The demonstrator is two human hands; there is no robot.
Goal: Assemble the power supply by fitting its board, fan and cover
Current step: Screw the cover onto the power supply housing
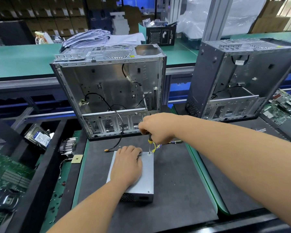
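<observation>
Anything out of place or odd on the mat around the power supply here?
Nothing major. The left hand presses the power supply flat and square on the mat while the right hand drives a screwdriver at its far corner. Only the case's loose black cable trails onto the mat.

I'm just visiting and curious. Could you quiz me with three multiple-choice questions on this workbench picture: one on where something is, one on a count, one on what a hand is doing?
1. Where does the screwdriver tip touch the power supply?
A. far right corner of its top
B. near left corner
C. its front grille

2. How many open computer cases stand behind the mat?
A. one
B. two
C. four

3. What is the left hand doing?
A. gripping a cable
B. lying flat on the cover
C. hanging idle

Answers:
1 A, the shaft meets the far right corner.
2 B, one case in the middle, another to the right.
3 B, its palm and fingers lie on the grey top while the right hand grips the screwdriver.
</observation>
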